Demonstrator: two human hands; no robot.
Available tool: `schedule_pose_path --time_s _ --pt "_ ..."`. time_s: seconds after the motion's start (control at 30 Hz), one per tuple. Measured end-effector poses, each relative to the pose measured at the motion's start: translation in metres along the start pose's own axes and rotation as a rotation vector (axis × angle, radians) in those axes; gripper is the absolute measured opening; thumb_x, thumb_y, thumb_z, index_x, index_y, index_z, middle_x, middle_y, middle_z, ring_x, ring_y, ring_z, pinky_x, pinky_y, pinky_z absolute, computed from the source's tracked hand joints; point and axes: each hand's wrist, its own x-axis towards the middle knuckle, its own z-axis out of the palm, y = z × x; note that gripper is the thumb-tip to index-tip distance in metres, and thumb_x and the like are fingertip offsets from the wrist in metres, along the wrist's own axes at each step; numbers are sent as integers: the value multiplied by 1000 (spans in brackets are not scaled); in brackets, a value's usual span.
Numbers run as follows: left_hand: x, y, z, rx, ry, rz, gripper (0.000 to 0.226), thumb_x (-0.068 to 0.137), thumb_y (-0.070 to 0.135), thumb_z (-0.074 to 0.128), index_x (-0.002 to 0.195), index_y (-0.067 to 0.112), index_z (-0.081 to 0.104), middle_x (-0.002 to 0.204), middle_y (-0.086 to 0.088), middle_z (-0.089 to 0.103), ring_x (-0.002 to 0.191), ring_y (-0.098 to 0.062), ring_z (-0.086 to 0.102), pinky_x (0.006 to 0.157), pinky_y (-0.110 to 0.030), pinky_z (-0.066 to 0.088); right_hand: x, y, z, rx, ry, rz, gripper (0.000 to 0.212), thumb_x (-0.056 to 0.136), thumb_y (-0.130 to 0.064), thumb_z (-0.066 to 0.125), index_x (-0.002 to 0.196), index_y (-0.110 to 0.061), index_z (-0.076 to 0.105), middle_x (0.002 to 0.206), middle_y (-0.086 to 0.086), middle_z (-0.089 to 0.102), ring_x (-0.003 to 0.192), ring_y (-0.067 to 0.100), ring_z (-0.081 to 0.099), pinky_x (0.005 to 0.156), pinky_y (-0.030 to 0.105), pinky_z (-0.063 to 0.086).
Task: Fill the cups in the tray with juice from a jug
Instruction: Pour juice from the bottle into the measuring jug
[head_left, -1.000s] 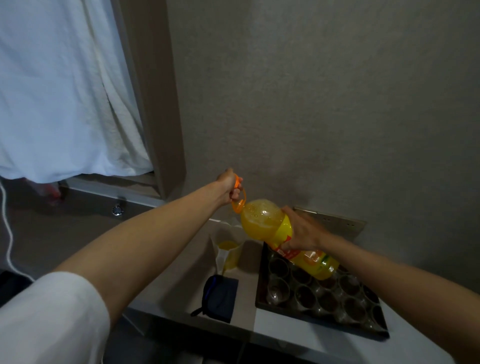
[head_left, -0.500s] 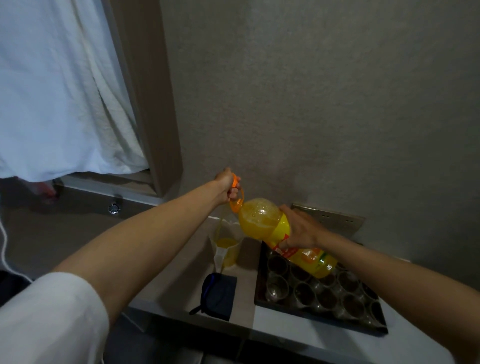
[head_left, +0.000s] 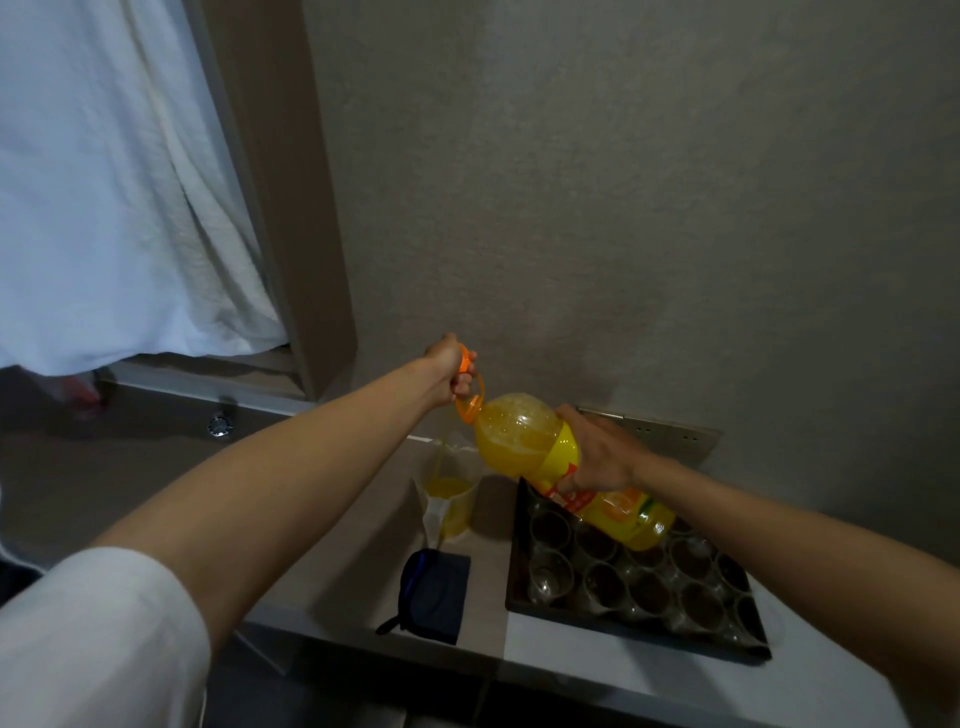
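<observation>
Cups (head_left: 602, 582) sit empty in the dark tray (head_left: 623, 621) on the counter (head_left: 545, 660). My right hand (head_left: 597, 457) grips the tilted juice bottle (head_left: 545, 457); my left hand (head_left: 452, 371) holds its orange handle (head_left: 470, 384) above the part-filled jug (head_left: 449, 493).

There is 1 view only, from a wide-angle camera worn on the person's head. It looks forward and down along both outstretched arms, so the left hand (head_left: 451, 371) and right hand (head_left: 597, 457) sit near the middle of the frame. The surface (head_left: 332, 587) lies below and close, in the lower half. The wall (head_left: 623, 208) fills the upper half, straight ahead and near. Straight lines bow towards the frame's edges.
</observation>
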Motion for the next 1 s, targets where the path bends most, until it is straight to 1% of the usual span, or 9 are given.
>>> schedule_pose_path --time_s 0.23,0.43,0.53,0.7,0.83,0.9,1.0 --pt "-3 0 2 6 -7 -5 45 110 30 18 79 12 45 61 -5 38 29 -7 25 35 -13 16 -2 3 -1 1 4 -9 105 57 -52 92 141 -36 32 132 3 60 114 29 60 91 43 54" --pt "-4 -2 4 9 -17 -15 48 111 35 17 79 12 45 62 -4 38 29 -8 26 34 -14 17 -5 3 -1 5 -8 8 105 56 -55 91 140 -38 31 133 1 58 116 28 59 94 45 53" --pt "-5 -2 6 14 -16 -21 48 111 34 17 78 12 45 62 -4 38 28 -7 25 34 -13 16 -6 2 -1 5 -17 20 108 56 -57 90 143 -39 28 134 2 58 117 29 59 93 47 54" --pt "-2 -2 6 13 -13 -12 47 111 32 17 78 12 45 61 -4 38 28 -8 25 34 -13 16 -7 2 -1 15 -27 32 109 52 -60 88 141 -43 28 134 2 58 116 30 60 92 45 54" --pt "-3 -2 6 7 -8 -15 48 111 33 17 77 12 45 59 -4 38 27 -8 25 34 -12 16 -6 3 -3 25 -25 31 110 45 -66 82 139 -44 29 133 1 59 116 30 61 93 46 55" --pt "-3 -2 6 16 -13 -16 47 110 30 17 76 13 44 58 -4 37 27 -7 24 33 -11 16 -6 3 -3 18 -26 23 109 45 -66 81 138 -43 29 132 1 60 114 30 61 92 46 55" --pt "0 -3 7 34 -16 -15 40 106 21 19 76 13 43 56 -3 37 26 -7 24 33 -11 16 -7 2 -5 11 -21 12 107 51 -61 86 139 -41 29 131 2 60 114 29 61 92 47 54"
